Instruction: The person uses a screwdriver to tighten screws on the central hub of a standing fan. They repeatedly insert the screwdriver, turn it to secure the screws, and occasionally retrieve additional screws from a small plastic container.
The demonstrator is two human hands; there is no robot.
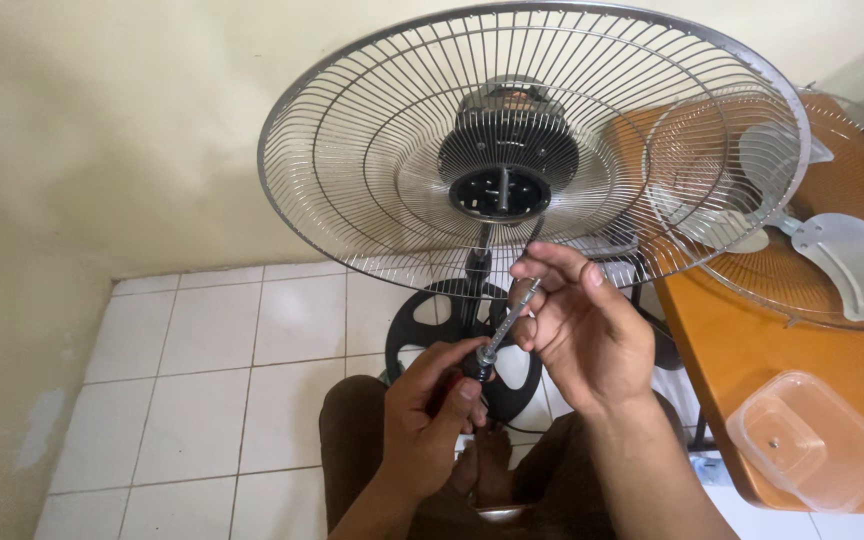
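Note:
A standing fan's rear wire guard (pixel 352 170) faces me, tilted up, with the black motor hub and bare shaft (pixel 502 185) at its middle. My left hand (pixel 432 415) grips the dark handle of a screwdriver (pixel 507 325). My right hand (pixel 577 320) pinches the metal shaft of the same screwdriver near its tip, just below the guard's lower rim. The tip itself is hidden by my fingers. Both hands are in front of the fan's black stand and round base (pixel 422 320).
An orange table (pixel 742 350) at the right carries the front wire guard (pixel 852 200), the grey fan blades (pixel 847 255) and a clear plastic container (pixel 807 440). White floor tiles (pixel 212 370) lie left, with a pale wall (pixel 102 130) behind.

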